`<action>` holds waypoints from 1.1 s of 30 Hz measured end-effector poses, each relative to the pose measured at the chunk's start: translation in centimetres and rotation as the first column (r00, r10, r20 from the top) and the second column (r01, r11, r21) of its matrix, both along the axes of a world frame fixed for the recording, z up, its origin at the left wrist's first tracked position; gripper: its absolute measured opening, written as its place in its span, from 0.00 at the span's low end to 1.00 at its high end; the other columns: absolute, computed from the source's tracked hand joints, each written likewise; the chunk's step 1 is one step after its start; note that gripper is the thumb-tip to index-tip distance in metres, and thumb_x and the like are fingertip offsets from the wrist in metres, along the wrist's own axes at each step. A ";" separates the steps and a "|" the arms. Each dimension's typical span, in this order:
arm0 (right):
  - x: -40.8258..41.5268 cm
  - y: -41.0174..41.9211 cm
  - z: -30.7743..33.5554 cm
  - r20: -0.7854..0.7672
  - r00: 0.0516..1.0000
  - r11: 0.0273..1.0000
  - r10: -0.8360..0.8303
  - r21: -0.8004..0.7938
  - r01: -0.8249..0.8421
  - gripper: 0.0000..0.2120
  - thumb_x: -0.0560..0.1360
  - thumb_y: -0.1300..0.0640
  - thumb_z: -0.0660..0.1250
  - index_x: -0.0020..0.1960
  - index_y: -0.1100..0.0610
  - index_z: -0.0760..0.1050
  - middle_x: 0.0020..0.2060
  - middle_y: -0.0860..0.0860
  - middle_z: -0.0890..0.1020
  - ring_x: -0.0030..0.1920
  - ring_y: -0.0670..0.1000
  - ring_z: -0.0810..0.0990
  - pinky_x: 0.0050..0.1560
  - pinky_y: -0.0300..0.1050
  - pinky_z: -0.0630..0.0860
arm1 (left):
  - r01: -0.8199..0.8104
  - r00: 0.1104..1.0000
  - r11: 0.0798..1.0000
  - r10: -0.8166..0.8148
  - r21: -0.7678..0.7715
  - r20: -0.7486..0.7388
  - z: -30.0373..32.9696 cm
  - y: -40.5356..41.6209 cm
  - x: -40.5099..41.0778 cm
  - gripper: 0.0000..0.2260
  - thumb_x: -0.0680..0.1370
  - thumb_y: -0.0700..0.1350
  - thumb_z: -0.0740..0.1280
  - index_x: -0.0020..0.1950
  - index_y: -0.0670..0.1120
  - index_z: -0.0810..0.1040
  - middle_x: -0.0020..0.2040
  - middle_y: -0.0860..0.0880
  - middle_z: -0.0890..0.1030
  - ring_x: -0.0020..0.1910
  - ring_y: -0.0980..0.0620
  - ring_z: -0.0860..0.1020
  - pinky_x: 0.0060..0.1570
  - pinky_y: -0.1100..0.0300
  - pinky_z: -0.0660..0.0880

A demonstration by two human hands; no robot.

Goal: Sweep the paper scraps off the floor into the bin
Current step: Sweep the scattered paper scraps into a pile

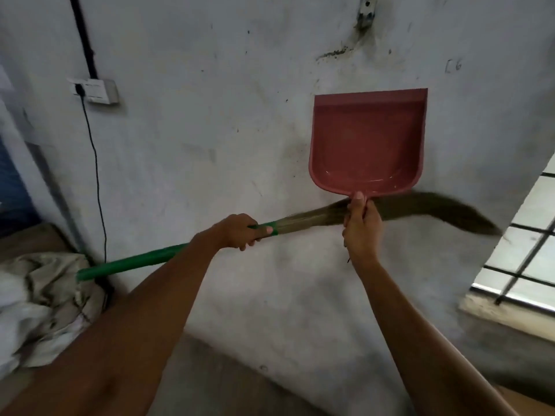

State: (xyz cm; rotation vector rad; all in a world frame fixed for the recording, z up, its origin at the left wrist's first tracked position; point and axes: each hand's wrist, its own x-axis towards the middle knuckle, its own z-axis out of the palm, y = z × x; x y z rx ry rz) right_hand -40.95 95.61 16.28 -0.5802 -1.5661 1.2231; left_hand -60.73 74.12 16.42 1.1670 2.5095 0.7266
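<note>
A red-brown plastic dustpan (368,139) is held upright in front of the white wall, its pan looks empty. My right hand (362,228) grips its short handle from below. My left hand (240,231) is closed around the green handle of a grass broom (420,210), near where the bristles start. The broom lies almost level across the view, bristles pointing right and passing behind my right hand. The green handle (135,262) runs down to the left. No paper scraps and no bin show in this view.
A stained white wall (225,115) fills the view. A socket box (100,91) with a black cable hangs at the upper left. Crumpled cloth sacks (45,301) lie at the lower left. A barred window (522,253) is at the right. A metal bracket (366,13) sits high up.
</note>
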 end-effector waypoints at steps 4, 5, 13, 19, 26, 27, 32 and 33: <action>-1.3 -2.8 -3.0 0.070 0.997 0.999 0.033 -0.038 -0.030 0.26 0.80 0.27 0.57 0.44 0.48 0.76 0.31 0.48 0.79 0.31 0.49 0.75 0.34 0.52 0.74 | -0.129 0.990 0.991 0.127 0.034 0.056 -4.8 -5.1 -0.1 0.33 0.74 0.77 0.63 0.42 0.48 0.85 0.37 0.50 0.87 0.31 0.55 0.81 0.38 0.58 0.80; -1.6 -3.5 -3.7 0.094 0.995 0.999 0.039 -0.040 -0.035 0.26 0.80 0.26 0.57 0.44 0.47 0.76 0.31 0.48 0.79 0.31 0.49 0.76 0.35 0.53 0.75 | -0.159 0.985 0.987 0.157 0.033 0.068 -5.8 -6.4 -0.2 0.34 0.74 0.78 0.62 0.42 0.48 0.85 0.37 0.50 0.87 0.30 0.55 0.81 0.39 0.58 0.80; -4.8 -10.4 -8.3 0.242 0.960 0.989 0.144 -0.066 -0.132 0.27 0.80 0.26 0.56 0.45 0.49 0.75 0.30 0.47 0.76 0.29 0.48 0.74 0.33 0.50 0.73 | -0.402 0.895 0.908 0.362 0.117 0.262 -13.9 -16.3 -0.7 0.35 0.73 0.79 0.62 0.43 0.47 0.86 0.36 0.49 0.85 0.30 0.53 0.80 0.40 0.55 0.81; -7.1 -16.8 -11.8 0.341 0.912 0.974 0.226 -0.099 -0.204 0.27 0.83 0.32 0.57 0.49 0.55 0.78 0.32 0.51 0.78 0.28 0.47 0.75 0.26 0.43 0.74 | -0.590 0.764 0.793 0.488 0.150 0.422 -19.4 -22.6 -1.5 0.34 0.75 0.76 0.65 0.42 0.44 0.86 0.29 0.50 0.82 0.28 0.52 0.78 0.35 0.57 0.78; -10.1 -22.2 -15.8 0.356 0.861 0.925 0.365 -0.248 -0.289 0.28 0.83 0.32 0.58 0.49 0.57 0.78 0.32 0.52 0.76 0.27 0.49 0.72 0.25 0.43 0.72 | -0.707 0.642 0.697 0.564 0.117 0.520 -23.5 -28.4 -2.3 0.33 0.75 0.74 0.65 0.38 0.43 0.83 0.29 0.48 0.81 0.26 0.52 0.77 0.30 0.58 0.76; -10.6 -22.7 -16.4 0.366 0.852 0.920 0.375 -0.256 -0.295 0.28 0.83 0.33 0.58 0.49 0.57 0.78 0.32 0.51 0.77 0.27 0.49 0.72 0.25 0.43 0.72 | -0.714 0.629 0.692 0.570 0.105 0.529 -24.0 -29.2 -2.3 0.34 0.75 0.75 0.65 0.40 0.43 0.83 0.31 0.46 0.82 0.27 0.50 0.77 0.31 0.57 0.76; -13.5 -24.8 -19.4 0.426 0.785 0.890 0.449 -0.294 -0.350 0.29 0.83 0.32 0.58 0.50 0.59 0.78 0.32 0.52 0.76 0.26 0.48 0.71 0.24 0.42 0.71 | -0.767 0.538 0.641 0.619 0.028 0.572 -26.6 -32.5 -2.3 0.32 0.79 0.71 0.64 0.44 0.41 0.84 0.36 0.44 0.83 0.29 0.49 0.77 0.32 0.57 0.77; -14.3 -25.0 -20.0 0.441 0.770 0.884 0.462 -0.304 -0.356 0.29 0.83 0.33 0.58 0.50 0.59 0.78 0.32 0.52 0.76 0.26 0.48 0.71 0.24 0.42 0.71 | -0.785 0.510 0.620 0.640 0.007 0.575 -27.2 -32.9 -2.3 0.32 0.79 0.71 0.64 0.44 0.41 0.84 0.36 0.44 0.83 0.29 0.49 0.77 0.32 0.57 0.77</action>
